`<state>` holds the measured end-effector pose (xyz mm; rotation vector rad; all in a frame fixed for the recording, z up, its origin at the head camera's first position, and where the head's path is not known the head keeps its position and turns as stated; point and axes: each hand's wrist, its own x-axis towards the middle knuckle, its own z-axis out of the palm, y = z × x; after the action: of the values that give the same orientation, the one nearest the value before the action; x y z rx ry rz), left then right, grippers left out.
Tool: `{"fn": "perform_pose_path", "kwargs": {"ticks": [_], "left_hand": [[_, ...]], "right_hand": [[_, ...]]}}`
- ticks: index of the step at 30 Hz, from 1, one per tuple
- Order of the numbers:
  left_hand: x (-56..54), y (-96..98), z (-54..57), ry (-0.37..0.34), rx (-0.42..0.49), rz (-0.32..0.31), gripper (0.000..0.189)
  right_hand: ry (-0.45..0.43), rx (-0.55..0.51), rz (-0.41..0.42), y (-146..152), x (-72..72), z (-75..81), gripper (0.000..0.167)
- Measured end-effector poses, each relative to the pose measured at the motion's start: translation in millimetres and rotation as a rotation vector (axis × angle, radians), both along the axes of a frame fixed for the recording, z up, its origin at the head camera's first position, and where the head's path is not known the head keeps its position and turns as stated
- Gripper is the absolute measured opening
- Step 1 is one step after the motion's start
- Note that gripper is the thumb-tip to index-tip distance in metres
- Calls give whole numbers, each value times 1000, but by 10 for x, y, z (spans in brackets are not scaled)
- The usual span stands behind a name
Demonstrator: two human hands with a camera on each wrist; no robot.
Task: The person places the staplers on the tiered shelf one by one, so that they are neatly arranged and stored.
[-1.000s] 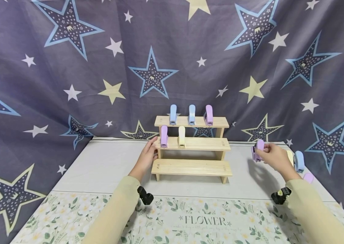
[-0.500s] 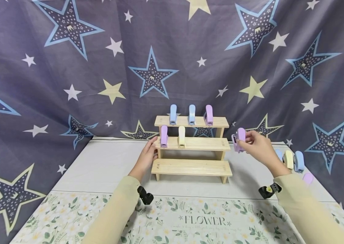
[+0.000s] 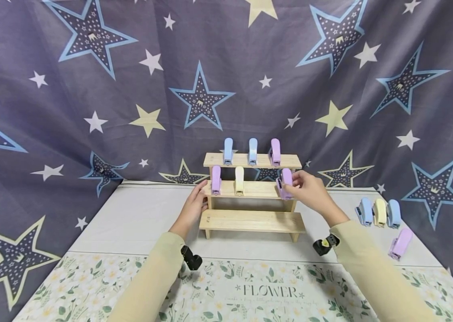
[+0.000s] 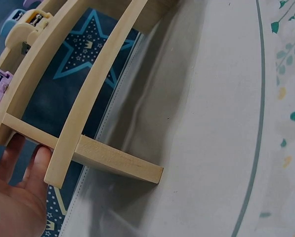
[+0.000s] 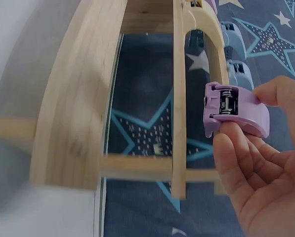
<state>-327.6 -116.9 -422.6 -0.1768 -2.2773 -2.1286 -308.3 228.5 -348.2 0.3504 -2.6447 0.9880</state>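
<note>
A three-tier wooden stand [image 3: 252,220] stands on the table. My left hand [image 3: 192,207] grips its left end at the middle shelf; in the left wrist view the fingers [image 4: 37,170] lie against the side support. My right hand [image 3: 314,193] pinches a purple stapler [image 3: 286,182] at the right end of the middle shelf, thumb on one side and fingers on the other. On that shelf also stand another purple stapler [image 3: 216,180] and a yellow stapler [image 3: 239,180]. The top shelf bears two blue staplers [image 3: 228,151] and one purple stapler [image 3: 275,152].
Right of the stand, a blue stapler [image 3: 365,211], a yellow stapler [image 3: 379,212] and another blue stapler [image 3: 393,213] stand in a row on the table. A purple stapler [image 3: 401,243] is nearer the front. A star-patterned curtain [image 3: 226,89] hangs behind the table.
My right hand has carried the purple stapler leftward from the table's right side to the right end of the middle shelf. My left hand has stayed on the stand.
</note>
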Motion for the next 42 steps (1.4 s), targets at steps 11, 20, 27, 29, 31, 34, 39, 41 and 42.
{"fn": "perform_pose_path", "kwargs": {"ticks": [11, 20, 27, 29, 31, 34, 39, 41, 42], "left_hand": [[8, 4, 13, 8, 9, 4, 46], [-3, -5, 17, 0, 26, -9, 47], [10, 6, 27, -13, 35, -18, 47], [16, 3, 34, -12, 31, -17, 47], [18, 0, 36, -11, 26, -15, 47], [11, -6, 31, -11, 25, -17, 47], [-3, -11, 18, -17, 44, -31, 49], [-12, -13, 10, -17, 48, -33, 49], [-16, -14, 5, -16, 48, -32, 48]], "right_hand": [[-79, -46, 11, -340, -123, -4, 36], [-109, -126, -2, -472, -218, -85, 40], [-128, -192, -5, -510, -237, -104, 40], [-131, -199, 2, -523, -239, -97, 40], [-138, -202, 8, -530, -244, -94, 42], [-145, -206, 17, -536, -256, -96, 44], [-162, -209, 20, -531, -276, -119, 48], [-170, -210, 18, -526, -276, -128, 49], [-171, -211, 18, -524, -274, -130, 49]]}}
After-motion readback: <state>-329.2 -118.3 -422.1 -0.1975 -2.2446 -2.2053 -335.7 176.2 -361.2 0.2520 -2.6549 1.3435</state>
